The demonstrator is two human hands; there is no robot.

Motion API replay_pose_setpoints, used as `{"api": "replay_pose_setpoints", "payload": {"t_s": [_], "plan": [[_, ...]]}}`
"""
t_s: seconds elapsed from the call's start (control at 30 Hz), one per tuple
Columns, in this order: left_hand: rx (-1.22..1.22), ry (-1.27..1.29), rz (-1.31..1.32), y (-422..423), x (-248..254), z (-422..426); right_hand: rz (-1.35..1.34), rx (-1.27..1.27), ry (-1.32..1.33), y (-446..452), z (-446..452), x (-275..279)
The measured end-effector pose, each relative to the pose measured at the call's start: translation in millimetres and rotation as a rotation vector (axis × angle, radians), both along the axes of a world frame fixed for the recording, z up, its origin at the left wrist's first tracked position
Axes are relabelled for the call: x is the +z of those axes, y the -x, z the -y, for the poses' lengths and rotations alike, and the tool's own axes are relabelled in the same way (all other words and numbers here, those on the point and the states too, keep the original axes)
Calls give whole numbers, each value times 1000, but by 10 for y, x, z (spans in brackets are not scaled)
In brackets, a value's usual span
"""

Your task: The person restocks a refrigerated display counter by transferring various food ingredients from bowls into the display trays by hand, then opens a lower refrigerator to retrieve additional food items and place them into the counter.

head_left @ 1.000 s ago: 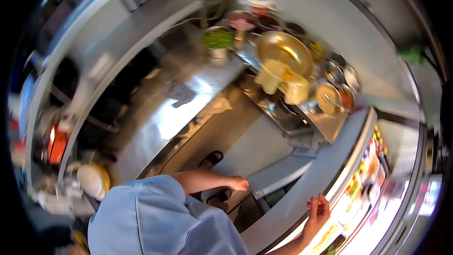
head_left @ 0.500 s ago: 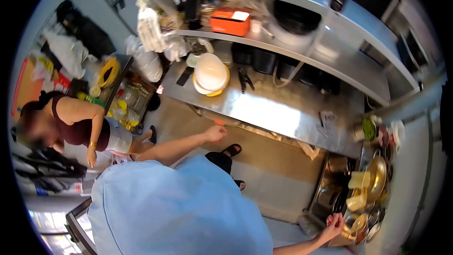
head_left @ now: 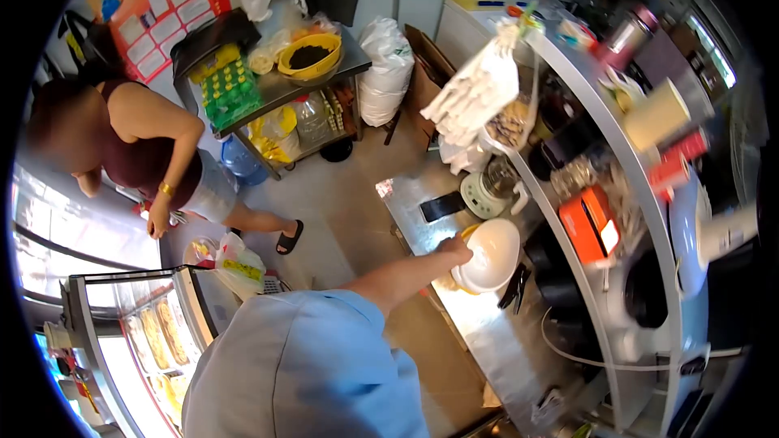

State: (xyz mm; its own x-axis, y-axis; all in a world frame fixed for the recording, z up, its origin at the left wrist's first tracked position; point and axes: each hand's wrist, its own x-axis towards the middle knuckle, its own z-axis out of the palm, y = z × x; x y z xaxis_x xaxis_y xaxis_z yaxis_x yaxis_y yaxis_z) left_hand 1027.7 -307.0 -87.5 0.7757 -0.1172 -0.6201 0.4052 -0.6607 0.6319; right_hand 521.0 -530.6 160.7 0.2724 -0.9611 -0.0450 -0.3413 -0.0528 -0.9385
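Observation:
My left hand point(head_left: 454, 252) reaches across to the metal table and is closed at the near rim of a white bowl point(head_left: 492, 258). Under that bowl, part of a yellow bowl or basin point(head_left: 462, 280) shows. Beside them on the tabletop lie a black phone point(head_left: 443, 208) and a black-handled tool point(head_left: 514, 289), its kind unclear. A pale-based appliance with a glass jar point(head_left: 487, 188) stands just behind the phone. My right hand is out of view.
A co-worker point(head_left: 154, 138) stands at the left, near a lit display case point(head_left: 158, 341). A side table holds a yellow basin of dark stuff point(head_left: 309, 57) and green-packed bottles point(head_left: 223, 89). White gloves point(head_left: 479, 81) hang from the metal shelf point(head_left: 625, 146), which carries an orange box point(head_left: 588, 225).
The view has swung left. My left hand has moved from above the floor to the white bowl's rim and closed there. My right hand has gone out of view.

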Motion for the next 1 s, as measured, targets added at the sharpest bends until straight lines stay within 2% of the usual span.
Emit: {"api": "replay_pose_setpoints", "payload": {"t_s": [0.07,0.1,0.13,0.2,0.27,0.3,0.4,0.43,0.47,0.5,0.53,0.57,0.6,0.67,0.77,0.87,0.9,0.93,0.97,1.0], "plan": [[-71,-61,-13,-60,-77,25,-179,159,179,-616,-113,227],[-51,-21,-20,-58,-32,-47,-122,126,10,-916,-210,316],[-99,22,-47,-80,-104,-131,-123,145,14,-1126,-227,356],[-138,199,9,-41,-139,-374,-322,416,196,-1505,-175,420],[-127,330,65,26,-321,-666,-260,452,169,-1915,-168,283],[-99,323,67,74,-105,-988,-174,519,98,-2126,-163,192],[196,835,-87,293,575,-2120,19,734,-146,-2950,-376,-122],[332,825,-82,386,872,-2478,10,814,-177,-3265,-548,-176],[281,598,-69,444,1259,-2888,12,881,-215,-3567,-820,-218],[347,423,135,532,689,-3232,3,995,-224,-3858,-1116,-240],[450,300,27,595,1136,-3509,-13,1111,-221,-4159,-1388,-199],[524,221,33,617,1151,-3778,32,1206,-273,-4421,-1736,-135],[594,260,63,628,1169,-3998,73,1298,-322,-4627,-2135,-61],[693,261,71,521,1539,-4217,187,1383,-163,-4992,-2948,110],[735,175,176,197,1170,-4526,308,1509,-83,-5411,-3955,269],[768,237,240,-228,1362,-4813,401,1592,-25,-5909,-4708,425],[763,283,202,-416,1339,-4975,410,1618,-265,-6086,-4922,420],[751,298,182,-665,1008,-5233,409,1622,-505,-6291,-5142,390],[728,291,284,-906,451,-5447,412,1640,-673,-6527,-5342,313],[716,306,285,-904,302,-5436,456,1587,-962,-6743,-5545,223]]}}
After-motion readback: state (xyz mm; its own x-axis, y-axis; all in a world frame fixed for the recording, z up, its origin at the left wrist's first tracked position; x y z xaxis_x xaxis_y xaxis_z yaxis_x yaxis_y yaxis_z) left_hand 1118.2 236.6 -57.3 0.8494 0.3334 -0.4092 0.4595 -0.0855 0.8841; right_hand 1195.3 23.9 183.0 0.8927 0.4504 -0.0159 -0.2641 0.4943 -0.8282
